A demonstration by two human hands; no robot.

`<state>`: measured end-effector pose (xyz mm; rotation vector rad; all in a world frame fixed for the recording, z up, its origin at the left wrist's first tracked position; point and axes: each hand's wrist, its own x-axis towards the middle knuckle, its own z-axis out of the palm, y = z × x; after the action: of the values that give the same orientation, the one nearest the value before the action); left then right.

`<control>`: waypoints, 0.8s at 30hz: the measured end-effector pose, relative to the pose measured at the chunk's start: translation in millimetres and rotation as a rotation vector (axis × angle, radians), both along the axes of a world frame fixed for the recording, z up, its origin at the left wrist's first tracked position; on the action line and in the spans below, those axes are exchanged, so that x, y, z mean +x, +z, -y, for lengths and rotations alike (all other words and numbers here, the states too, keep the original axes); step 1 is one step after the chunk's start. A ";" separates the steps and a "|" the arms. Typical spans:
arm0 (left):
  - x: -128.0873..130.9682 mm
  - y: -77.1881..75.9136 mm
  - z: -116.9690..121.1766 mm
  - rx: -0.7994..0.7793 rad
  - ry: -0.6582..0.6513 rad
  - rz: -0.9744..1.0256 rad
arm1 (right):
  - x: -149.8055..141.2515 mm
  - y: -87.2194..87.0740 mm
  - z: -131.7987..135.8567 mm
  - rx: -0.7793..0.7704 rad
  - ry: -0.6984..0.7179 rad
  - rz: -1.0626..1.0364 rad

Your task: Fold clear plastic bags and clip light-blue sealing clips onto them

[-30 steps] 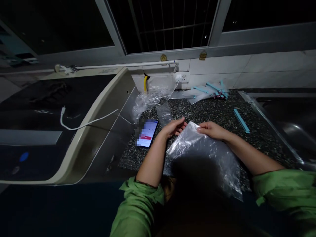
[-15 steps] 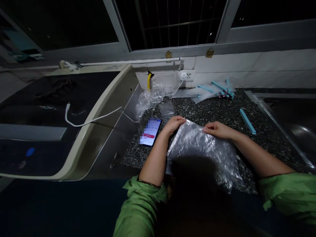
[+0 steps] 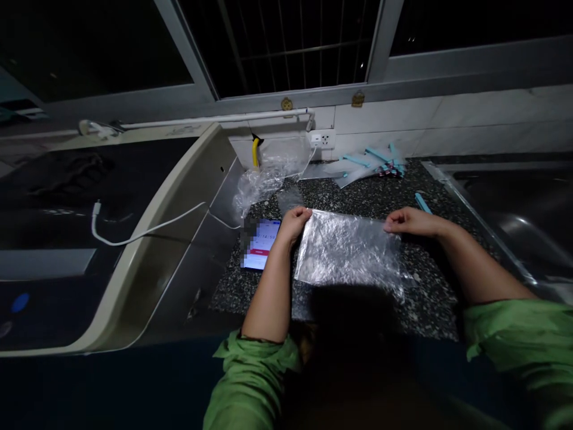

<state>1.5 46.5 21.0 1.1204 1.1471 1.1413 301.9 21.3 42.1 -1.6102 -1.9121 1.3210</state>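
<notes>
A clear plastic bag lies stretched flat on the dark speckled counter. My left hand pinches its top left corner, fingers closed. My right hand pinches the top right corner, so the top edge is pulled taut between them. A lit phone lies just left of my left hand. A pale blue strip lies on the counter just behind my right hand, partly hidden by it.
Crumpled clear bags sit at the back by a yellow hose and a wall socket. More bags with blue strips lie at the back. A white cable crosses the stove at left. A steel sink is at right.
My hands have moved apart along the bag's top edge. The bag, bunched and slanted before, now lies spread flat and taut on the counter.
</notes>
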 end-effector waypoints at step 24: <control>9.0 1.8 9.7 0.214 -0.142 -0.089 | -36.5 -1.3 13.7 0.400 0.091 0.162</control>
<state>10.4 36.8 22.9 1.4068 1.0122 1.1318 265.5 7.6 40.9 -1.4756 -2.1960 0.7857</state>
